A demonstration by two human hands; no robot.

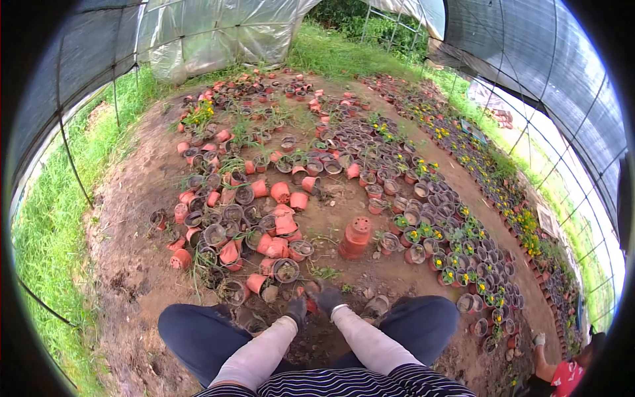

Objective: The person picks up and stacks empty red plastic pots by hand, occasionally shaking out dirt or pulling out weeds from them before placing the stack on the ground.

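Between my knees, low in the middle of the view, both hands are close together over the soil. My left hand [297,311], in a dark glove, is beside a small reddish pot piece [311,305]; its fingers are too small and dark to make out. My right hand [324,296], also gloved, reaches just right of it, its fingers blurred. Just beyond lie a tipped orange pot [256,284] and a soil-filled pot [287,270]. An upside-down stack of red pots [356,238] stands ahead to the right.
Many scattered pots [231,213] spread ahead and left. Rows of pots with yellow flowers [456,261] stand at the right. Another person [569,377] is at the lower right edge. Plastic sheeting [225,33] and metal hoops enclose the plot, with grass [46,245] along the left.
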